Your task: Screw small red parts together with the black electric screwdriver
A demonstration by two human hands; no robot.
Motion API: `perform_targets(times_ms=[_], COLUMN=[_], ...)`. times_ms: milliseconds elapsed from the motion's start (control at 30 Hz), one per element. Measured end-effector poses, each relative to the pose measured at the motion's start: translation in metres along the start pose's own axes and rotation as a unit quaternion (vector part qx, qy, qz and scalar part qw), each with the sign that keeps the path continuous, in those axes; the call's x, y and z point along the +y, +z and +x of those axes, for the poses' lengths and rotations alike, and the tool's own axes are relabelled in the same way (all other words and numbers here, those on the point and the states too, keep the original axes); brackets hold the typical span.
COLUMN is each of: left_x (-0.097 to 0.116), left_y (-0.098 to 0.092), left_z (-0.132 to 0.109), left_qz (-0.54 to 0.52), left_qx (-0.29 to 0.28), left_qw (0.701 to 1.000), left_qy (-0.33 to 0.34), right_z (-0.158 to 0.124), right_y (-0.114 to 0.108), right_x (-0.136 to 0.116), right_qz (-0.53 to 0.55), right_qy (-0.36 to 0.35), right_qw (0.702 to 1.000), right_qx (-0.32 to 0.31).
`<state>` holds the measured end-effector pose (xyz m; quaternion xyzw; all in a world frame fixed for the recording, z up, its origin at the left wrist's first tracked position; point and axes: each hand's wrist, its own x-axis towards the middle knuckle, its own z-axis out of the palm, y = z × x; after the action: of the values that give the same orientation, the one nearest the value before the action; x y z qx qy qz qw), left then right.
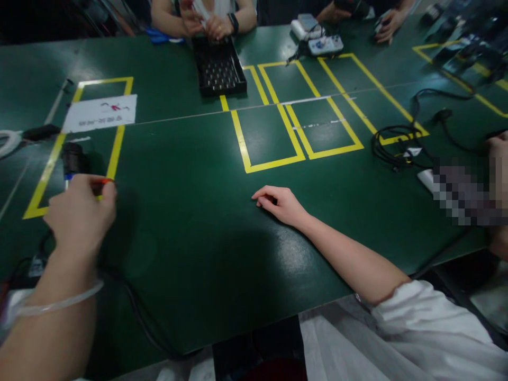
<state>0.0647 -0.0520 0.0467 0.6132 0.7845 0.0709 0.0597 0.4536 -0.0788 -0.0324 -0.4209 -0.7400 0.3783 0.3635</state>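
Note:
My left hand (81,211) is closed above the table at the left, beside a yellow-taped rectangle. A small bit of red (106,181) shows between its thumb and index finger; the rest of that thing is hidden. Just beyond the knuckles is a dark cylinder (72,157) with a blue band, partly covered by the hand; whether the hand grips it I cannot tell. My right hand (280,203) rests on the green table (190,211) near the middle, its fingers curled toward the thumb with nothing visible in them.
Yellow tape (273,164) marks several rectangles. A printed paper (101,114) lies at left. Across the table, a person's hands (216,25) are over a black tray (220,74). A coiled black cable (391,148) and a white-edged device (426,181) lie right; another person's hand (499,159) is there.

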Motion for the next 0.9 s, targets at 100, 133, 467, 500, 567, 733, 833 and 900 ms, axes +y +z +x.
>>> perform_targets(times_ms=[100, 133, 467, 500, 567, 733, 833, 900], left_x=[0.053, 0.072, 0.166, 0.166, 0.164, 0.159, 0.158, 0.158], left_y=[0.015, 0.022, 0.082, 0.085, 0.089, 0.094, 0.096, 0.096], left_z=[-0.012, -0.017, -0.055, -0.056, -0.056, -0.053, -0.052, -0.052], left_qz=[-0.109, -0.162, -0.465, -0.476, -0.508, -0.557, -0.536, -0.522], left_qx=[-0.039, -0.075, -0.374, -0.373, -0.359, -0.349, -0.35, -0.35], left_qw=[0.988, 0.973, 0.762, 0.758, 0.752, 0.735, 0.744, 0.75], left_qy=[0.104, 0.149, 0.251, 0.245, 0.218, 0.166, 0.19, 0.207], right_z=[0.0, 0.0, -0.001, -0.001, -0.001, -0.002, -0.002, -0.002], right_y=[0.0, 0.0, 0.002, 0.003, 0.003, 0.004, 0.005, 0.005], right_x=[0.001, 0.001, 0.001, 0.002, 0.002, 0.003, 0.002, 0.001], right_qz=[0.005, 0.008, 0.082, 0.088, 0.095, 0.078, 0.064, 0.053], right_qy=[0.005, 0.008, -0.016, -0.013, -0.003, 0.006, 0.012, 0.014], right_qw=[1.0, 1.0, 0.994, 0.994, 0.994, 0.997, 0.998, 0.998], right_qx=[0.0, -0.001, -0.065, -0.066, -0.06, -0.02, 0.002, 0.009])
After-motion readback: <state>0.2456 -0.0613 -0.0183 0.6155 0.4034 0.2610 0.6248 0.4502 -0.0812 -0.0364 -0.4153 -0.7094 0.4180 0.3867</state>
